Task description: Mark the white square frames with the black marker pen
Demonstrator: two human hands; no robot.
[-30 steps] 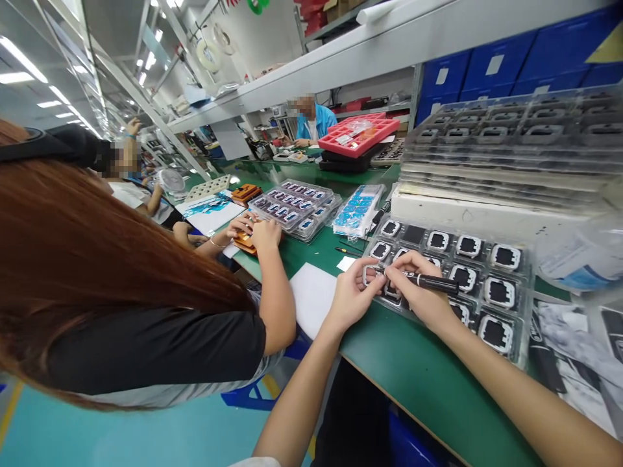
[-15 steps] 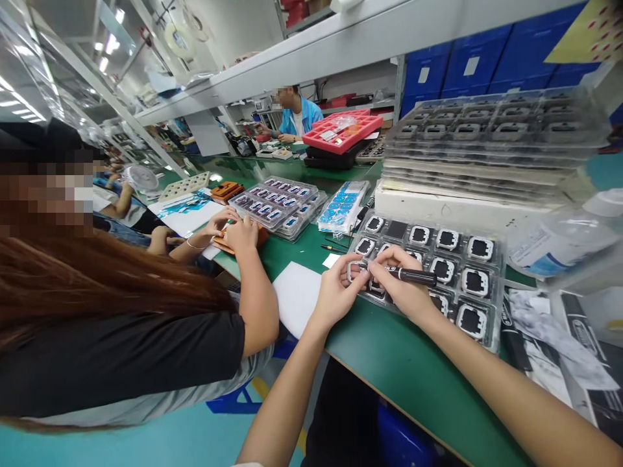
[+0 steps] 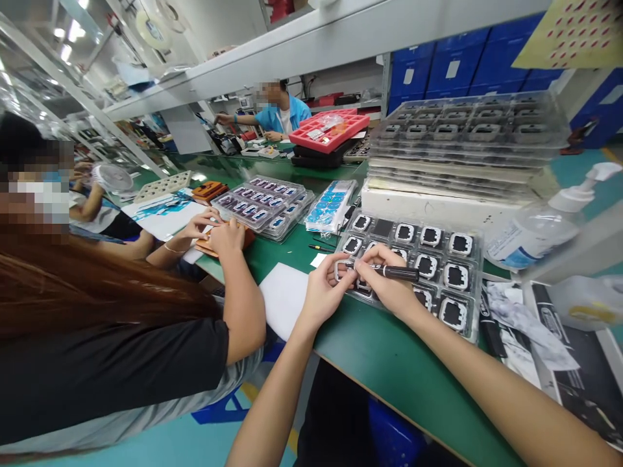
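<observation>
My left hand (image 3: 325, 285) is closed on a small light-coloured frame (image 3: 339, 268), pinched between thumb and fingers. In my right hand (image 3: 387, 285) is a black marker pen (image 3: 400, 272), its tip end up against the frame. The exact contact point is hidden by my fingers. Both hands are held over the near left part of a clear plastic tray (image 3: 479, 259), whose pockets hold several white-rimmed square parts with dark middles, such as this one (image 3: 456, 276).
A white foam sheet (image 3: 285, 295) lies left of my hands, beside a co-worker's arm (image 3: 243, 292). Stacked trays (image 3: 467, 136) stand behind on a white box (image 3: 438, 204). To the right are a pump bottle (image 3: 540, 227), crumpled wipes (image 3: 530, 318) and more markers. A blue-printed packet (image 3: 331, 204) lies behind.
The camera view has turned slightly right, so everything sits a little further left. Both hands keep the same grip on the frame and the marker pen.
</observation>
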